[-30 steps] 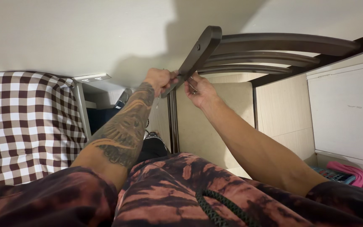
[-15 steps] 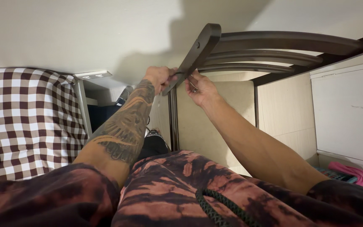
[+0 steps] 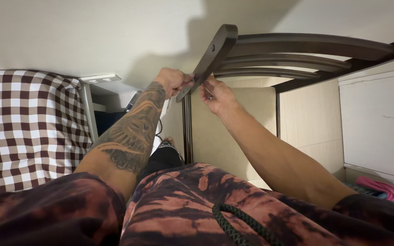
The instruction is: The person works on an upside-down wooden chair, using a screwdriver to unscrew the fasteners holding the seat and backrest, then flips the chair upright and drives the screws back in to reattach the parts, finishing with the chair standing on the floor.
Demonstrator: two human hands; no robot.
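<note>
Both hands meet at the frame's upper middle, left hand [image 3: 173, 81] clamped on the dark chair leg [image 3: 209, 59], right hand [image 3: 216, 95] fingers pinched at its joint, fastening apparently unfinished.

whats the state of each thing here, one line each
left hand: closed around the lower end of the chair post
right hand: fingers pinched at the post, something small in them, cannot tell what
chair: dark wood back, tilted, held by both hands
chair seat: pale, bare
checked blanket: spread flat
pink cloth: crumpled at the lower right
</note>
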